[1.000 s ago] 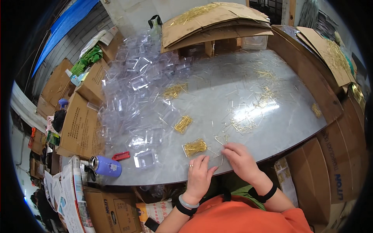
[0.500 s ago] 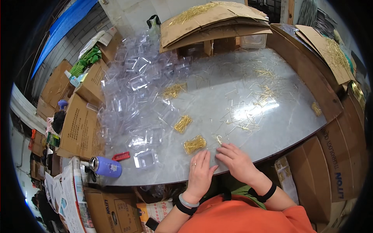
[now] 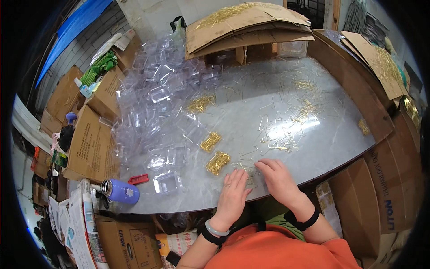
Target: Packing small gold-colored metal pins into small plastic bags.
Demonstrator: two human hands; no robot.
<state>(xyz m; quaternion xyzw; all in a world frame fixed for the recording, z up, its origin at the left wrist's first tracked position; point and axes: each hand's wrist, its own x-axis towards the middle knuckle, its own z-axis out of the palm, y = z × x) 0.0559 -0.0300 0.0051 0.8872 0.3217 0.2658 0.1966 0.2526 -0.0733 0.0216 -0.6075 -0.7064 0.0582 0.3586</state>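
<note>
Thin, bent gold-coloured metal wires point(image 3: 244, 167) are flanked by left hand point(image 3: 233, 193), nearly flat, and right hand point(image 3: 278, 179), loosely curled; any hold cannot be told. Heaped gold-coloured wire bundle point(image 3: 218, 163) is seen just beyond left hand.

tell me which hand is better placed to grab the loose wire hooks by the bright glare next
Probably the right hand: those wire hooks lie just beyond it, while the left hand is farther off, nearer the gold pile.
</note>
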